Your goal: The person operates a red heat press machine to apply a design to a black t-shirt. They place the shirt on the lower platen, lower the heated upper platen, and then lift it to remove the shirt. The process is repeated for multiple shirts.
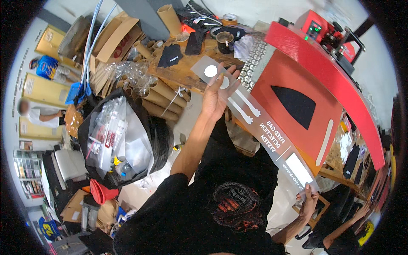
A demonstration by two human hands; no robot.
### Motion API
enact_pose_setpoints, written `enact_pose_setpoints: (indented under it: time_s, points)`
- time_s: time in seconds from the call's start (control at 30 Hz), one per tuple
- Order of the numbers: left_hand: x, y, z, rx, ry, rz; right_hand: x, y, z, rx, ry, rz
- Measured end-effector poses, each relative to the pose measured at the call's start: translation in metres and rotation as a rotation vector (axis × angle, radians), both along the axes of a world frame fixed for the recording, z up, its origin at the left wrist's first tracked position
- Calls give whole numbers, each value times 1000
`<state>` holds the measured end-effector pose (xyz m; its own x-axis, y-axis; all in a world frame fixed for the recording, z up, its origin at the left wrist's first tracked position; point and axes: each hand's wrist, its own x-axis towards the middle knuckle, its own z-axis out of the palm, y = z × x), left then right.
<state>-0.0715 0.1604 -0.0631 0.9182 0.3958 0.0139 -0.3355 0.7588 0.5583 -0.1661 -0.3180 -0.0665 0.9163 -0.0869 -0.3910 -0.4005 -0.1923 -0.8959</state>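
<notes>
A long strip of transparent transfer film (264,132) with white mirrored lettering and shapes stretches diagonally in front of me. My left hand (216,95) pinches its upper left part between thumb and fingers, beside two white round shapes. At the lower right end, my right hand (309,199) grips the corner near a white rectangle. Beyond the film, a red heat press (327,63) has its curved red upper part swung aside from the reddish pad (272,93). On that pad lies a black pointed fabric piece (297,104), and near its right edge a narrow pale strip (325,142).
A wooden table (163,70) carries a dark mug (225,42), black fabric pieces (170,55) and a cardboard tube (168,19). Left of me stand a black bag of plastic waste (123,140) and a cardboard box (114,40). Another person's arm (348,225) reaches in at lower right.
</notes>
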Motion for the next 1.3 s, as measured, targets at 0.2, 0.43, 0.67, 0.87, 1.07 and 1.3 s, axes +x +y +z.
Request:
enact_pose_setpoints:
  time_s: [0.2,0.43,0.67,0.87,1.07,1.3]
  points:
    - [-14,23,-6,-26,17,86,19,13,13,1,-71,-9]
    - [-39,70,-5,-59,63,195,38,43,21,-23,-60,44]
    - [-52,88,-9,-48,71,207,45,66,32,-4,-82,88]
    - [-52,91,-19,33,120,227,50,70,50,-111,-83,86]
    - [-49,90,-18,132,187,220,58,81,61,-192,-58,152]
    - [-63,106,-11,547,425,421,88,105,52,-65,-164,321]
